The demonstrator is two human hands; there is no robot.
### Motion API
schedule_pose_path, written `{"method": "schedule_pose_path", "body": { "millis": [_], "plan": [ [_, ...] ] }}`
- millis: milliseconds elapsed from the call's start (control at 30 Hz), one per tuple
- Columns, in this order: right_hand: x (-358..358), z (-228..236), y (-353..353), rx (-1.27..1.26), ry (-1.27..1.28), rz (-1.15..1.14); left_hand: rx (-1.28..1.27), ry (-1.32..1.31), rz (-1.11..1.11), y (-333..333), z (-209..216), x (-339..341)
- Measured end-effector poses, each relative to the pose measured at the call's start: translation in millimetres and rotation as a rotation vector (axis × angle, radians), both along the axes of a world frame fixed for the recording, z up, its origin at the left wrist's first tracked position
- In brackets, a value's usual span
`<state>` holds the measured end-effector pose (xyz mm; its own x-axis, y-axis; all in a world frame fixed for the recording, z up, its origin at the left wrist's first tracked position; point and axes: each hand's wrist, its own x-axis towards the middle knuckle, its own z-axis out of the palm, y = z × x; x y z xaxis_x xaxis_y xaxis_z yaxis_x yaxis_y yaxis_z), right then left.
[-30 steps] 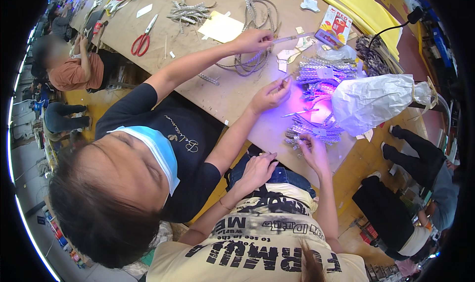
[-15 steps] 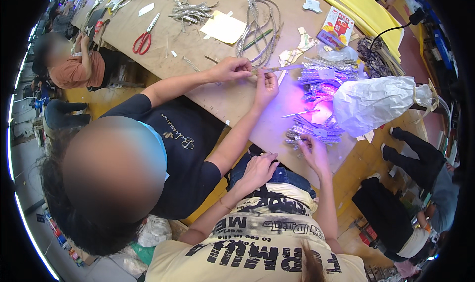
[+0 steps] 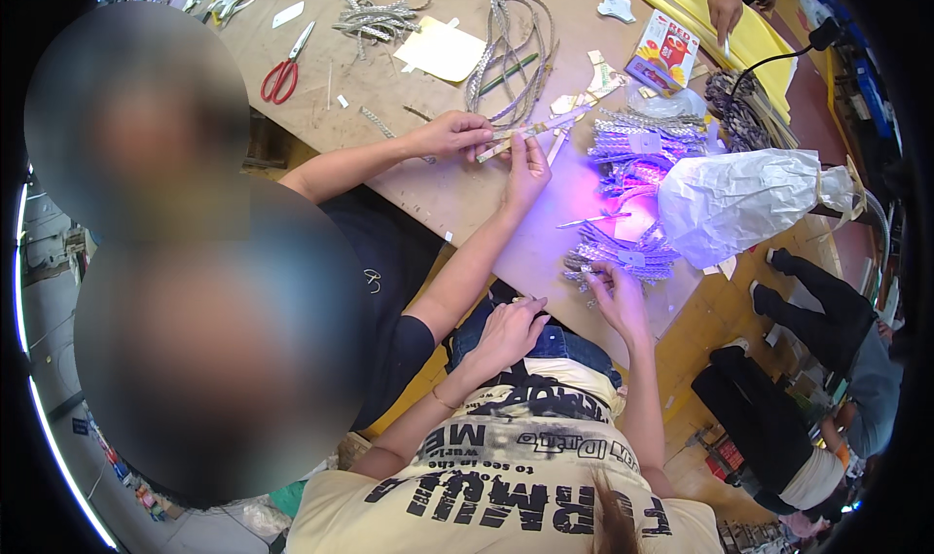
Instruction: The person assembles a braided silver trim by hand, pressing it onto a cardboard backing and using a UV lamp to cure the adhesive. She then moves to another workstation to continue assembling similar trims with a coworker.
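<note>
My left hand (image 3: 508, 336) rests at the table's near edge, its fingers loosely stretched out and no object visible in it. With thumb and fingers pinched, my right hand (image 3: 617, 299) holds the end of a silvery braided strip (image 3: 582, 268). That strip belongs to a tagged bundle of braided strips (image 3: 623, 250) under purple light. Behind it lies a second tagged bundle (image 3: 647, 141), and a slim pen-like tool (image 3: 592, 221) lies between the two. A white-wrapped lamp (image 3: 739, 204) shines over these bundles.
Close on my left, a co-worker's hands (image 3: 525, 170) hold flat pale strips (image 3: 530, 134). Red-handled scissors (image 3: 282, 79), looped braided strips (image 3: 486, 63), a cream card (image 3: 443, 50) and a red-and-white box (image 3: 664, 53) lie farther back. Another person's hand (image 3: 725, 7) reaches in at the far right.
The co-worker's pale strips have shifted and now lie crossed between their hands, and their head has moved nearer. A hand has appeared at the far right. My hands have hardly moved.
</note>
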<state>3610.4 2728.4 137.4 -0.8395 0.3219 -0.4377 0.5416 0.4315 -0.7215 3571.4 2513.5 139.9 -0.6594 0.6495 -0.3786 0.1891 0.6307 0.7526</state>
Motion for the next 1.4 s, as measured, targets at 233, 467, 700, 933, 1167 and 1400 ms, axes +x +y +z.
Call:
{"method": "schedule_pose_path", "body": {
  "millis": [233,467,700,933,1167,1400],
  "plan": [
    [0.4,1.0,0.7,0.0,-0.009,0.0,-0.001,-0.004,-0.007,0.4,-2.2,0.1],
    [1.2,-1.6,0.6,-0.001,0.01,0.0,-0.007,-0.027,-0.008,0.5,-2.7,0.4],
    [0.0,-1.9,0.9,0.017,0.0,0.022,-0.011,-0.021,-0.01,1.1,-1.6,-0.7],
    [-1.4,-2.4,0.9,0.006,-0.013,0.013,-0.005,-0.025,-0.009,1.2,-1.2,-0.9],
    [-14.0,0.2,-1.5,0.035,0.041,0.04,0.015,-0.01,-0.009,2.0,0.6,-0.4],
    [-45.8,-0.5,0.0,0.102,0.176,0.079,0.029,0.017,0.001,-0.4,1.6,-1.3]
  ]
}}
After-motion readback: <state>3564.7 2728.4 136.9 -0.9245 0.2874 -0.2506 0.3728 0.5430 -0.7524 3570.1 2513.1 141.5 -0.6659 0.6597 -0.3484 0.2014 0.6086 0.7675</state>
